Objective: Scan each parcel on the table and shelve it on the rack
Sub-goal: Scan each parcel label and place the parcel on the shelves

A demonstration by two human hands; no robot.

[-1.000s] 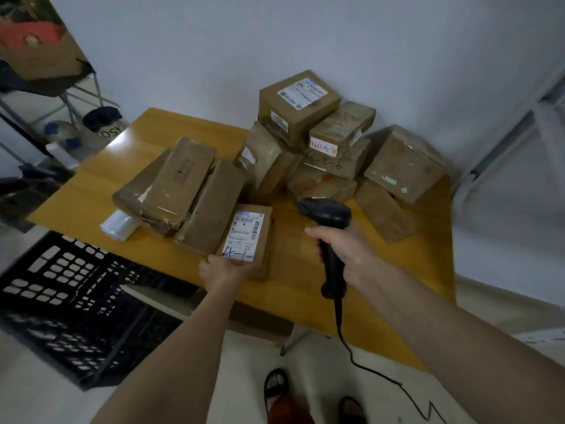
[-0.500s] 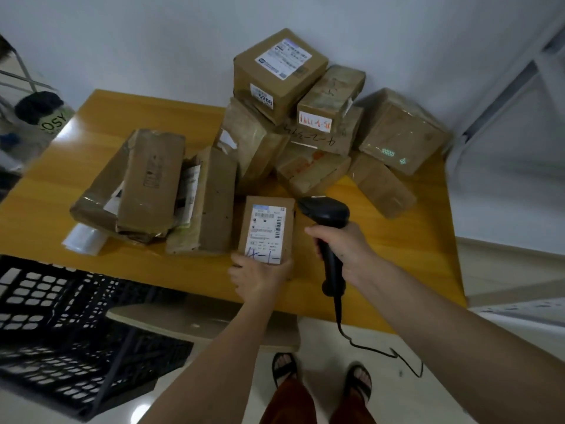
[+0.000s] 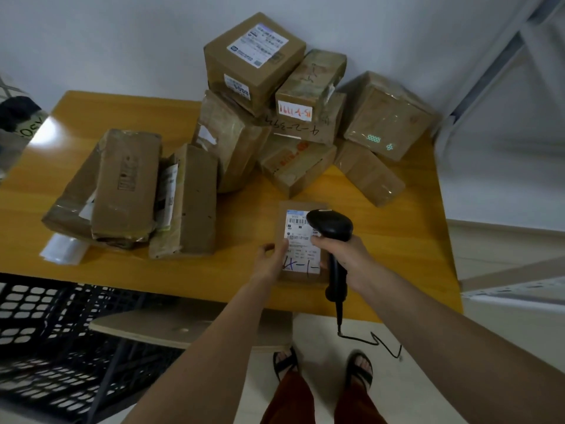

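Observation:
A small brown parcel (image 3: 298, 240) with a white barcode label lies near the front edge of the yellow table (image 3: 238, 270). My left hand (image 3: 270, 260) grips its left side, thumb on the label. My right hand (image 3: 345, 255) grips the handle of a black corded barcode scanner (image 3: 331, 229), whose head hangs over the label's upper right part. Several more brown parcels are heaped at the back against the wall (image 3: 275, 96), and flat ones lie at the left (image 3: 128, 188).
A black plastic crate (image 3: 55, 325) stands on the floor at the lower left, next to a wooden stool top (image 3: 183, 327) under the table edge. A white metal rack frame (image 3: 501, 56) rises at the right. My sandalled feet show below.
My left hand has slid the small parcel to the right along the front edge. The scanner head now sits over its label instead of beside it.

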